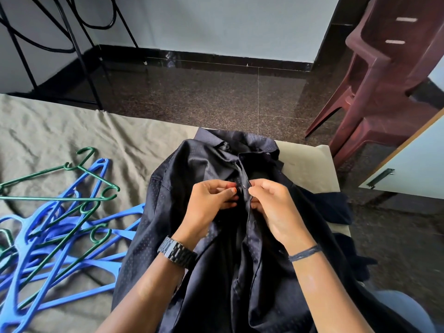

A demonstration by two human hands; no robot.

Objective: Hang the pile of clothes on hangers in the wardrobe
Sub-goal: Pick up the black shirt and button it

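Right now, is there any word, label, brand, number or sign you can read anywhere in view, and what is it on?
None: no readable text in the head view.
Dark shirt, pinched at the placket by the left hand and right hand: no label or tag shows.
Watch: only the band shows, no dial or brand.
Hangers: no markings.
Stacked chairs: no markings.

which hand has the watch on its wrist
The left hand: a dark metal watch sits on its wrist. The right hand has only a thin thread band.
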